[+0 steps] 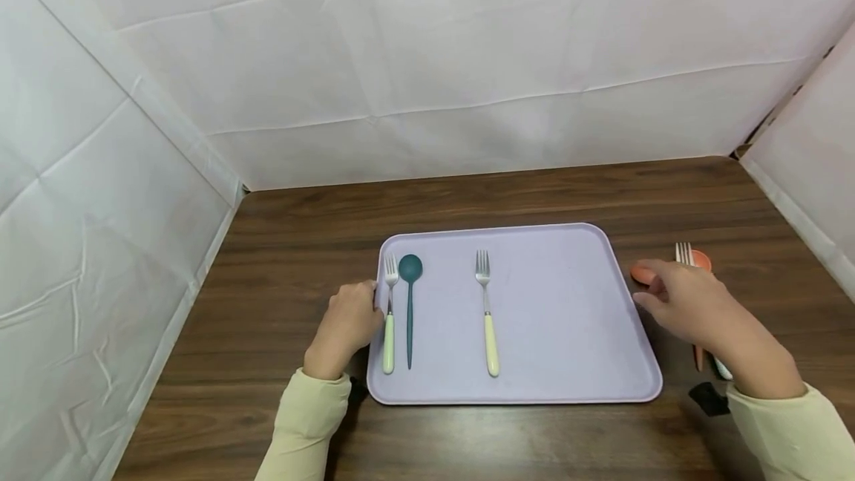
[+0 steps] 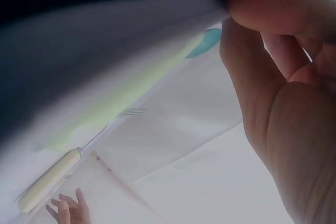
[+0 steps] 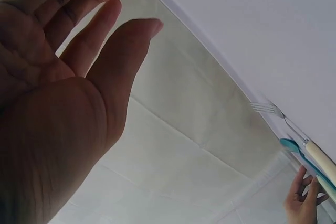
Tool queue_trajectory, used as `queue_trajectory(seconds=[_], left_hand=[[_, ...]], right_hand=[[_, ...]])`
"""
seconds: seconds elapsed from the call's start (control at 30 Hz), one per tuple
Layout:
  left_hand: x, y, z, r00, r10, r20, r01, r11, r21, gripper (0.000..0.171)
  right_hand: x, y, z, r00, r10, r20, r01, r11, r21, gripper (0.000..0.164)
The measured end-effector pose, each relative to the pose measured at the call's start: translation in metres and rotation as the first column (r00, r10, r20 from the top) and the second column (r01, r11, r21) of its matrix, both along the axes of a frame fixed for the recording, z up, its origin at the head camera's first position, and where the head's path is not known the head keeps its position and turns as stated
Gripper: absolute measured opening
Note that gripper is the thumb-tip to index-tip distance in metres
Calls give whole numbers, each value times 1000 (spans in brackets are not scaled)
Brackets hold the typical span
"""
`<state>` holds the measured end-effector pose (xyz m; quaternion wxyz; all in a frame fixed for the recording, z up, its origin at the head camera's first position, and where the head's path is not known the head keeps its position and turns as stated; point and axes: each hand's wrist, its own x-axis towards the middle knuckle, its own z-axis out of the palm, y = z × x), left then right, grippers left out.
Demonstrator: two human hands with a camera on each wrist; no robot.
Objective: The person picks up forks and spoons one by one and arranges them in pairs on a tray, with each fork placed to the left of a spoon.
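Lilac tray between left grip and right grip.

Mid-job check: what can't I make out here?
Head: middle of the fork on the far right, hidden by the right hand.
Head: where the orange spoon nearest the tray runs, same cause.
Left wrist: light-green-handled fork's outline, blurred.
Right wrist: cream-handled fork's handle end, cut off by the right edge.
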<state>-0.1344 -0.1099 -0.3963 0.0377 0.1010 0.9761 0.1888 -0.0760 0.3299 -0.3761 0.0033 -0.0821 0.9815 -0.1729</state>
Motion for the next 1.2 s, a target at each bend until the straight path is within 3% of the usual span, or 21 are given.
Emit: queue_trajectory(seconds=[0.1, 0.27, 0.67, 0.8, 1.03, 1.2], left_hand=[[1, -1, -1, 1000, -9, -5, 8, 1000, -2, 17], [1, -1, -1, 1000, 4, 17, -4, 1000, 0, 19], [-2, -3, -1, 999, 14, 47, -14, 1000, 0, 13], [-2, -3, 0, 999, 12, 49, -12, 1000, 4, 15], [-2, -2, 1, 999, 9, 50, -10, 1000, 17, 20], [-2, -2, 0, 998, 16, 55, -16, 1000, 11, 21]], right_hand=[[3, 7, 1, 1000, 14, -12, -14, 1000, -13, 22], [6, 18, 0, 999, 18, -51, -17, 1000, 19, 21], [8, 36, -13, 981, 11, -195, 7, 996, 89, 35], [5, 37, -17, 985, 3, -172, 16, 994, 104, 31], [6, 41, -23, 995, -82, -65, 91, 983, 159, 20], [7, 44, -27, 993, -102, -60, 112, 974, 196, 17]])
